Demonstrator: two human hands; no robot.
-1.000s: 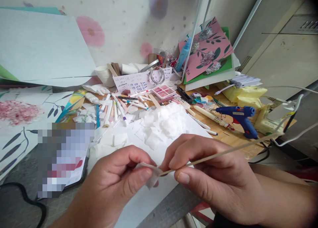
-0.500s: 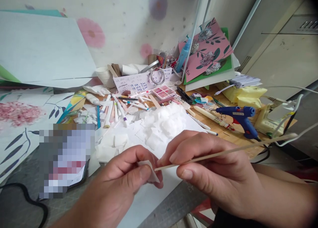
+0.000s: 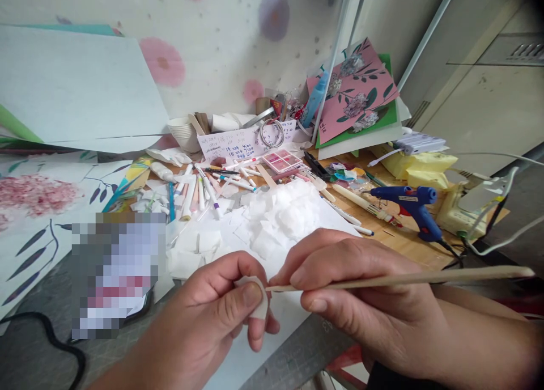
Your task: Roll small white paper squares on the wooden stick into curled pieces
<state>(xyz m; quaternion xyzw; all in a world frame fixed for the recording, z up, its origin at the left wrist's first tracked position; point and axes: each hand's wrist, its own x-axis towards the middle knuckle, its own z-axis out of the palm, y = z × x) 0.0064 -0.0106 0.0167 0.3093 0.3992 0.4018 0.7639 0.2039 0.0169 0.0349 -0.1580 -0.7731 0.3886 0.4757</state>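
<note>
- Since the earlier frame, the far end of the pale stick (image 3: 425,277) has dropped, so the stick lies closer to level, and the small white piece (image 3: 258,312) now shows more of its face, curved over the left fingers.
- The left hand (image 3: 212,310) pinches the white piece between thumb and forefinger, with other fingertips showing below it. The piece looks thin, soft and nearly weightless, like tissue or light paper; a hard squeeze would probably crease it, and a sharp poke might tear it.
- That thumb pinch backs the piece well; taking it near an edge, with a fingertip behind, would likely support it while leaving some surface open.
- The right hand (image 3: 365,293) grips the stick near its narrow tip, between thumb and fingers. The tip is at the edge of the piece; whether it touches cannot be told.
- The stick appears slim, dry and stiff, probably light wood. Its long free end reaches out past the right hand, so a hold close to the tip should give fine control, though the tail may swing with small wrist turns.
- Both are held above a white sheet (image 3: 238,364), in front of a fluffy white pile (image 3: 293,208) on the desk (image 3: 416,248).
</note>
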